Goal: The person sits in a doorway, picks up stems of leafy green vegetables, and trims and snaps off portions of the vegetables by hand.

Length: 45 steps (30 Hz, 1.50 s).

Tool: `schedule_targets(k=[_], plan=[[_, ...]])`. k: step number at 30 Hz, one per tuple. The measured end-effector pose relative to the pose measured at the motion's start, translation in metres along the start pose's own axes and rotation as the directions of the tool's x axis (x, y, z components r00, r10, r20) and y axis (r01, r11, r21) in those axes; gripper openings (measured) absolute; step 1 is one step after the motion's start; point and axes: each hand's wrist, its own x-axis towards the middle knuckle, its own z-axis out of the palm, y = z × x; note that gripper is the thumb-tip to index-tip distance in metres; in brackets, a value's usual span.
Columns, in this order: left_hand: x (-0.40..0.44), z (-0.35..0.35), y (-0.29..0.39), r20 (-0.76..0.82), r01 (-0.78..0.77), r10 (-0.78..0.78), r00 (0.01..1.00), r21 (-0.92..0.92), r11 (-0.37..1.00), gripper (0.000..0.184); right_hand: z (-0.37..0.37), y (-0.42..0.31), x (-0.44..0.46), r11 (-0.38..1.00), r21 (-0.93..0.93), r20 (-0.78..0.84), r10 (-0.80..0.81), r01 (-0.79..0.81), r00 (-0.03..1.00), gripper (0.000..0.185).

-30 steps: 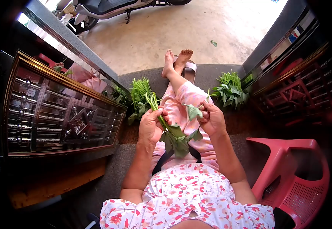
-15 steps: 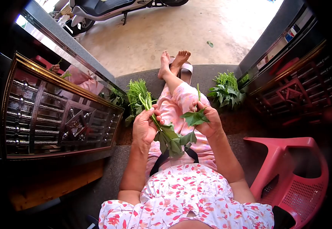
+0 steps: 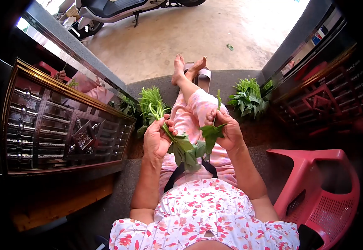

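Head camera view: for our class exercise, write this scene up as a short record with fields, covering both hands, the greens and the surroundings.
Left hand: holds a bunch of green leafy stems
Right hand: pinches a single green leafy stem
Left of legs: heap of thin bright-green stems
Right of legs: heap of green stems with broad leaves
Legs: crossed, in pale pink patterned trousers
Beside right arm: pinkish-red plastic chair
Ahead: small green leaf on pale floor
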Motion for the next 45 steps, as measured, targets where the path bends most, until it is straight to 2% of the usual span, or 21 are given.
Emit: schedule_targets(k=[3,6,7,8,10,12,14,15,18,20,21,22,25,32,39,42,45], plan=[[0.003,-0.003,0.002,0.033,0.055,-0.053,0.998,-0.087,0.995,0.018,0.011,0.002,-0.004,0.997,-0.081,-0.077,0.011,-0.017,0.997,0.014],[0.006,-0.006,0.003,0.104,0.093,-0.079,0.991,-0.137,0.986,0.019,0.006,0.004,-0.003,0.994,-0.098,-0.002,0.04,-0.04,0.999,0.014],[0.006,-0.007,0.003,0.126,0.109,-0.09,0.988,-0.157,0.982,0.021,0.01,0.005,-0.004,0.984,-0.176,-0.03,0.025,-0.03,0.999,0.014],[0.006,-0.007,0.003,0.148,0.126,-0.101,0.984,-0.176,0.976,0.022,0.009,0.004,-0.003,0.984,-0.177,-0.027,0.031,-0.035,0.999,0.014],[0.003,-0.003,0.002,0.159,0.11,-0.083,0.984,-0.172,0.979,0.022,0.009,0.004,-0.003,0.979,-0.182,0.012,0.098,-0.094,0.995,0.014],[0.001,0.002,0.0,0.173,0.094,-0.065,0.983,-0.166,0.982,0.022,0.012,0.01,-0.003,0.97,-0.232,-0.044,0.066,-0.074,0.997,0.011],[-0.002,0.006,-0.004,0.161,-0.001,0.012,0.987,-0.066,0.998,0.02,0.014,0.015,-0.003,0.915,-0.402,-0.045,0.013,-0.03,0.999,0.008],[-0.002,0.007,-0.007,0.166,-0.007,0.015,0.986,-0.052,0.999,0.017,0.015,0.018,-0.003,0.916,-0.401,-0.043,0.01,-0.026,0.999,0.008],[-0.002,0.011,-0.016,0.241,-0.023,0.019,0.97,0.014,1.0,0.016,0.021,0.033,-0.004,0.68,-0.731,-0.043,-0.13,0.057,0.991,0.01],[-0.005,0.021,-0.022,0.2,-0.032,0.025,0.979,0.03,0.999,0.017,0.026,0.039,-0.006,0.711,-0.696,0.013,-0.124,0.098,0.992,0.012],[-0.007,0.026,-0.023,0.157,-0.044,0.036,0.987,0.046,0.998,0.02,0.019,0.043,-0.002,0.67,-0.733,0.015,-0.15,0.113,0.989,0.012],[-0.007,0.027,-0.025,0.157,-0.045,0.038,0.987,0.045,0.998,0.02,0.014,0.045,-0.001,0.627,-0.769,0.019,-0.175,0.126,0.984,0.013],[-0.003,0.022,-0.031,0.18,-0.018,0.011,0.984,0.034,0.999,0.027,0.008,0.045,-0.001,0.638,-0.762,0.005,-0.162,0.109,0.987,0.015],[-0.008,0.026,-0.032,0.136,-0.02,0.017,0.991,0.023,1.0,0.025,0.006,0.043,-0.002,0.576,-0.813,0.012,-0.12,0.08,0.993,0.015],[-0.005,0.021,-0.034,0.172,0.015,-0.02,0.985,0.027,1.0,0.023,0.011,0.045,-0.003,0.583,-0.804,0.052,-0.119,0.112,0.992,0.013],[-0.006,0.023,-0.033,0.173,0.038,-0.04,0.984,0.015,0.999,0.023,0.011,0.044,-0.004,0.61,-0.783,0.031,-0.162,0.125,0.986,0.011],[-0.007,0.026,-0.032,0.163,0.048,-0.046,0.985,-0.008,0.999,0.022,0.017,0.04,-0.008,0.648,-0.758,-0.037,-0.146,0.067,0.989,0.01]])
